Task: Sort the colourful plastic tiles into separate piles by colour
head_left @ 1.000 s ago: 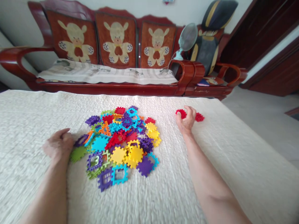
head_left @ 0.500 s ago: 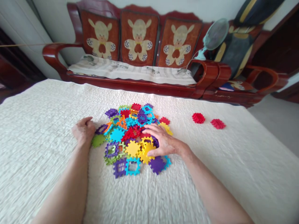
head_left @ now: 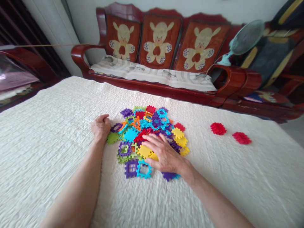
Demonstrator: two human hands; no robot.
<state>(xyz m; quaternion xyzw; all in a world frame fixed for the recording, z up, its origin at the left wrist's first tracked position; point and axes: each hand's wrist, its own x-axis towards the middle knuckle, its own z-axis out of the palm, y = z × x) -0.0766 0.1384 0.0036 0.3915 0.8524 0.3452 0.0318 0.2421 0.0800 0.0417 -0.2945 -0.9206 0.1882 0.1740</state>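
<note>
A loose heap of plastic interlocking tiles with toothed edges lies on the white quilted cloth, in several colours, some solid and some with window-like cut-outs. My right hand (head_left: 162, 153) spreads over its near side, fingers apart, above a yellow tile (head_left: 144, 152) and covering part of another. Just left of the heap my left hand (head_left: 101, 126) rests on the cloth, fingers curled in and nothing visible in them. Close beside it are a green tile (head_left: 112, 138) and a purple frame tile (head_left: 116, 127). A blue frame tile (head_left: 144, 169) lies by my right thumb.
Two small red stacks of tiles, one nearer the heap (head_left: 218, 128) and one farther right (head_left: 241, 138), sit apart on the quilted cloth (head_left: 59, 133). Beyond the cloth's far edge stands a wooden sofa (head_left: 152, 87) with bear-patterned cushions (head_left: 157, 41). A fan (head_left: 247, 38) stands at right.
The view has turned left, so everything appears farther right. My right hand has shifted left across the heap, over the yellow tiles. My left hand stays curled beside the heap.
</note>
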